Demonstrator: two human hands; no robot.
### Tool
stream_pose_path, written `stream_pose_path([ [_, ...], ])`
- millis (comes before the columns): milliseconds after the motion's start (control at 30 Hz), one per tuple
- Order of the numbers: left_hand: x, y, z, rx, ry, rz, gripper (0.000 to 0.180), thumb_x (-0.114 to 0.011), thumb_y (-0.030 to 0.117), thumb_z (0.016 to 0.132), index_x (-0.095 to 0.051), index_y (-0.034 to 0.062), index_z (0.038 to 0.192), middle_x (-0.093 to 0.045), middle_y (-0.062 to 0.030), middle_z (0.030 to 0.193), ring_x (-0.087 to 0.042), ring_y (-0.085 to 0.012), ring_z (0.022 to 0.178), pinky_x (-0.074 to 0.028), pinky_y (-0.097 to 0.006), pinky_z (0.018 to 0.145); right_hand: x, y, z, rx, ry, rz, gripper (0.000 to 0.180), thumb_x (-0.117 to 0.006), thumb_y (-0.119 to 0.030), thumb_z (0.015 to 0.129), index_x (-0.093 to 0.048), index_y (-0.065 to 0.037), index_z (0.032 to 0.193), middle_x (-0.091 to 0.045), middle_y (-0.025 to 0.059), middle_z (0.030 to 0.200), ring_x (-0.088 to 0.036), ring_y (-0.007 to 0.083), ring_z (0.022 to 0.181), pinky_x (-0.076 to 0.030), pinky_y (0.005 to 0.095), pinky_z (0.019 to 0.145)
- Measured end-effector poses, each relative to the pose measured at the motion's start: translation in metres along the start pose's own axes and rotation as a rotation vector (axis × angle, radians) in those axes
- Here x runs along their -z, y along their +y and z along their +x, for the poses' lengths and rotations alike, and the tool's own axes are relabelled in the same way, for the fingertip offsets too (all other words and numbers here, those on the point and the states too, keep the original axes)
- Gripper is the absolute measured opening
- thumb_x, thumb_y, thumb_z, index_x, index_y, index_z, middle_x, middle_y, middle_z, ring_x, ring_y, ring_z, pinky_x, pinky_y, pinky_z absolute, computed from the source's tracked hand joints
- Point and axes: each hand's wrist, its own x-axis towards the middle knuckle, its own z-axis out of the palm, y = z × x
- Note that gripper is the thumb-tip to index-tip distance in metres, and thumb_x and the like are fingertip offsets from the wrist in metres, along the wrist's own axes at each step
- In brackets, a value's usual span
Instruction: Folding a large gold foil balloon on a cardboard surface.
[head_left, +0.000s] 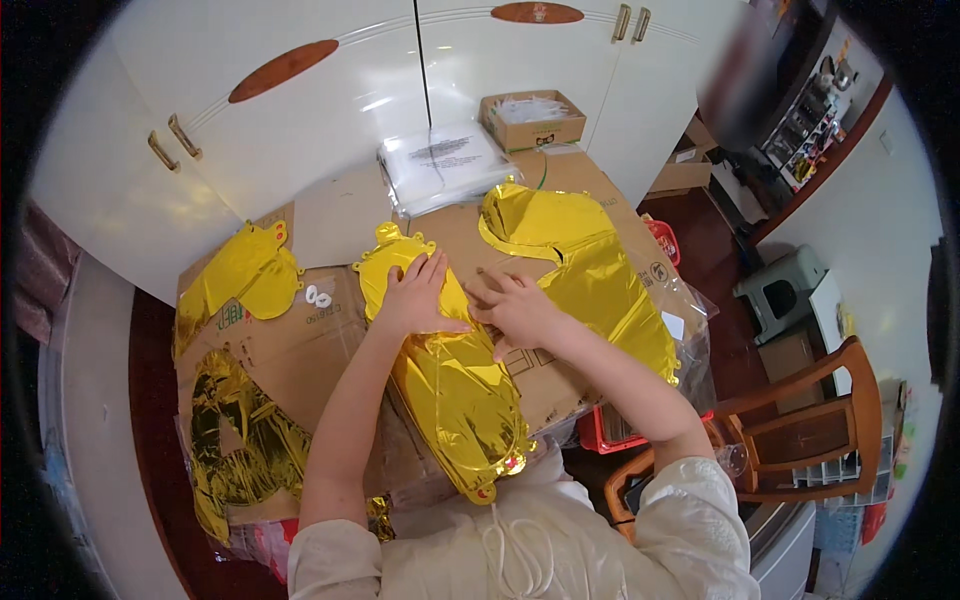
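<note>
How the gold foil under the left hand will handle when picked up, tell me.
The gold foil will probably be floppy, since wrinkles run across it near the left hand. Its shiny, smooth-looking face may make it slippery. It looks thin, so it is likely light for its size.

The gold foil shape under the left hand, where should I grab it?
I'd probably pinch the narrow tab at the near end of the gold foil shape, coming from the shirt side. It juts past the wider body, while the left hand lies across the far part.
</note>
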Motion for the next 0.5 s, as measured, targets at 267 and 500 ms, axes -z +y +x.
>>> stream_pose_path([
  [267, 0.004, 0.002, -0.001, 0.016, -0.018, -0.008, 0.132, -0.071, 0.078, 0.055, -0.022, 0.0012, 0.151, -0.024, -0.0122, 0.159, -0.023, -0.0272, 0.145, -0.023, -0.061, 0.108, -0.002, -0.015, -0.027, 0.012, -0.026, -0.034, 0.095, -0.083, -0.054, 0.052, -0.056, -0.017, 0.135, -0.033, 0.0021, 0.155, -0.023, 0.032, 0.144, -0.03, 0.052, 0.108],
  [500, -0.001, 0.0, 0.001, 0.01, -0.012, 0.01, 0.134, -0.067, 0.082, 0.054, -0.022, 0.0025, 0.152, -0.023, -0.0104, 0.159, -0.025, -0.0253, 0.145, -0.024, -0.061, 0.108, -0.001, -0.027, -0.046, 0.028, -0.023, -0.056, 0.102, -0.084, -0.055, 0.051, -0.052, -0.012, 0.138, -0.043, 0.0014, 0.148, -0.026, 0.0308, 0.143, -0.028, 0.0496, 0.111],
])
